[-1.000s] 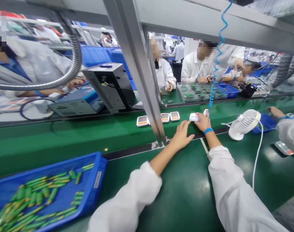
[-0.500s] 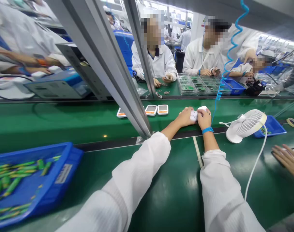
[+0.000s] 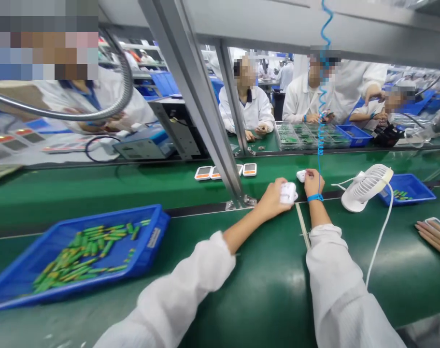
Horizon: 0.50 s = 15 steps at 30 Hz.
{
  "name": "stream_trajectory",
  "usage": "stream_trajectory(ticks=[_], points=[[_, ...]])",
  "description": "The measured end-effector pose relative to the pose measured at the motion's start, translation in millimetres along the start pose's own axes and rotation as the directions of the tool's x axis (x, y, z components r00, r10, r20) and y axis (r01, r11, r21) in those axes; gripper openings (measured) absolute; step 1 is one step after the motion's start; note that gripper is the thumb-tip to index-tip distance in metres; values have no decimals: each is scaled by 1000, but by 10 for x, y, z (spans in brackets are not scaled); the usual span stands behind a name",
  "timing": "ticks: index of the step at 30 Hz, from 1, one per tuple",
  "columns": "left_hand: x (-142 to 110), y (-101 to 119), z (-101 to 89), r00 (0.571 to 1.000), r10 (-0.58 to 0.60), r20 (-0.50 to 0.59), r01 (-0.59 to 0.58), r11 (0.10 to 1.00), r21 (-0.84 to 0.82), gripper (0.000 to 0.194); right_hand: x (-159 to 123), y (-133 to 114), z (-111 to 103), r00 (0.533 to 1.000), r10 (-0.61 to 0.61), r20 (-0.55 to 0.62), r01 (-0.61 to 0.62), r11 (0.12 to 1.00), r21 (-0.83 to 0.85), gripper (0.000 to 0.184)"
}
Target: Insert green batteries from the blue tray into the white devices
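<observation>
My left hand (image 3: 271,202) is closed around a small white plastic device (image 3: 288,193), its back turned toward me; part of another white piece shows behind its edge. It is above the near edge of the green belt (image 3: 162,187). Just to the right, over the belt, my right hand (image 3: 314,183) pinches a second white device (image 3: 301,176); its fingers partly cover it. A blue wrist strap (image 3: 315,197) is on my right wrist. Further left on the belt, several white square devices with grey screens and orange strips (image 3: 249,169) lie in a row, partly behind a metal post.
A blue bin (image 3: 152,241) of green-and-yellow batteries stands at left. On the right are a white fan (image 3: 368,186) with a cable, a smaller blue bin (image 3: 417,188) and another person's hand (image 3: 435,237). A metal post (image 3: 205,96) crosses the view; co-workers sit beyond the belt.
My left hand has drawn back toward me with its device, widening the gap between my hands. My right hand stays over the belt. The camera view has turned left.
</observation>
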<state>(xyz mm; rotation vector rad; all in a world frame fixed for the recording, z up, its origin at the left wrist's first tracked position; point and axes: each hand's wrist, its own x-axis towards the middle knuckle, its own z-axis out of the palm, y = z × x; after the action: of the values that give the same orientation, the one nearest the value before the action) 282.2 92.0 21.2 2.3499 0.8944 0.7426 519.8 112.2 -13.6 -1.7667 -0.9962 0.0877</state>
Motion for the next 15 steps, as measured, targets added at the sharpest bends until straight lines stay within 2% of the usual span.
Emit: stream_trajectory(ticks=[2, 3, 5, 7, 10, 15], points=[[-615, 8, -141, 996, 85, -37, -88, 992, -89, 91, -187, -73, -41, 1000, -22, 21, 21, 1000, 19, 35], [-919, 9, -215, 995, 99, -18, -100, 990, -98, 92, -297, -108, -61, 999, -34, 36, 33, 999, 23, 36], [-1469, 9, -361, 996, 84, 19, -82, 994, -76, 92, -540, -183, -104, 995, -65, 81, 63, 998, 26, 37], [-1910, 12, -489, 998, 40, 48, -38, 998, -43, 91, -792, -273, -156, 985, -108, 137, 105, 994, 27, 36], [-2360, 35, -624, 999, -31, 18, 31, 1000, -5, 87, -1160, -453, -250, 960, -186, 211, 181, 983, 41, 35], [-2758, 117, -748, 988, -107, -115, 114, 992, 53, 86, -1796, -777, -376, 899, -310, 310, 289, 951, 113, 38]])
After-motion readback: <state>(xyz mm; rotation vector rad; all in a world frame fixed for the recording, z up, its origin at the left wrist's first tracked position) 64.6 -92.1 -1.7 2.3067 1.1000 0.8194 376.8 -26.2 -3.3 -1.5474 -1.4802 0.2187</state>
